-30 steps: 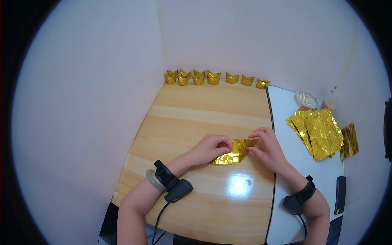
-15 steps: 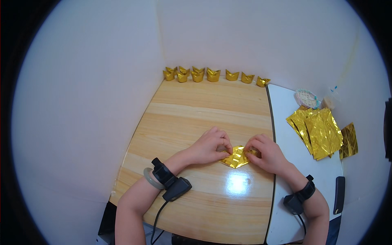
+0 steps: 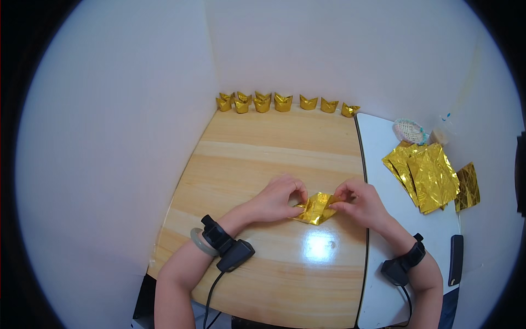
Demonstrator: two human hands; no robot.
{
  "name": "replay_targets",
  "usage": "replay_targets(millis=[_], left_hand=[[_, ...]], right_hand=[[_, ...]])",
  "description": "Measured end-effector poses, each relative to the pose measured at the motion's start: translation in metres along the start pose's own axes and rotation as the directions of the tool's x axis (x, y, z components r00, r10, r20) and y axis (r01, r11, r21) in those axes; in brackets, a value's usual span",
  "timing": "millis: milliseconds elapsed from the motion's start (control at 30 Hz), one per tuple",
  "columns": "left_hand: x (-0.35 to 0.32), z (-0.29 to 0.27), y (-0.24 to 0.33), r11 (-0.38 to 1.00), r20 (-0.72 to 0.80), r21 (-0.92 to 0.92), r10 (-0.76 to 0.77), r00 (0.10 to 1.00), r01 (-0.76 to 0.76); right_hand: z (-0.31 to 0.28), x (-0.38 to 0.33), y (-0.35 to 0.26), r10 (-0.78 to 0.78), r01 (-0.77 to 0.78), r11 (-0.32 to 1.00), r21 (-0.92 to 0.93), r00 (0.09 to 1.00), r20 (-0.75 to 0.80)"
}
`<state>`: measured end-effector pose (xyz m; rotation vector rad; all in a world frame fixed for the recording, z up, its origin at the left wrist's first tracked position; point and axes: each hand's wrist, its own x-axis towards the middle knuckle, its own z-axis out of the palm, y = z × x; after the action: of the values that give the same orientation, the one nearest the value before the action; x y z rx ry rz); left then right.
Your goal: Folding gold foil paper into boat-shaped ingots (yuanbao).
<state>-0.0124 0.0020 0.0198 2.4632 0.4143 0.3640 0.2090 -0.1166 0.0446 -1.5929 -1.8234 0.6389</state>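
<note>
While the left hand [image 3: 276, 199] and right hand [image 3: 362, 205], fingertips drawn together, pinch opposite ends of the part-folded gold foil sheet [image 3: 317, 209] over the table [image 3: 263, 268], folding seems in hand, calling next for even creasing, with foil ingots [image 3: 282, 103] lining the far edge.

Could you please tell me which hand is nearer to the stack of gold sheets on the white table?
Right: the right hand is left of the stack of gold sheets; the left hand is farther left, across the folded gold piece.
</note>
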Motion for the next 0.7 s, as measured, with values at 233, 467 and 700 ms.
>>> replay_targets(millis=[233, 467, 700], left_hand=[[-0.002, 0.009, -0.002, 0.995, -0.277, -0.102, -0.034, 0.96, 0.006], [0.0, 0.004, -0.005, 0.986, -0.353, -0.045, 0.134, 0.926, -0.16], [0.0, 0.004, -0.002, 0.967, -0.136, 0.024, 0.254, 0.958, -0.254]], right_hand=[[-0.003, 0.005, 0.004, -0.445, 0.396, 0.888, -0.233, 0.867, -0.222], [-0.001, 0.001, -0.006, 0.122, -0.087, 0.952, 0.294, 0.987, -0.106], [-0.004, 0.002, 0.021, -0.387, 0.373, 0.871, -0.32, 0.922, 0.021]])
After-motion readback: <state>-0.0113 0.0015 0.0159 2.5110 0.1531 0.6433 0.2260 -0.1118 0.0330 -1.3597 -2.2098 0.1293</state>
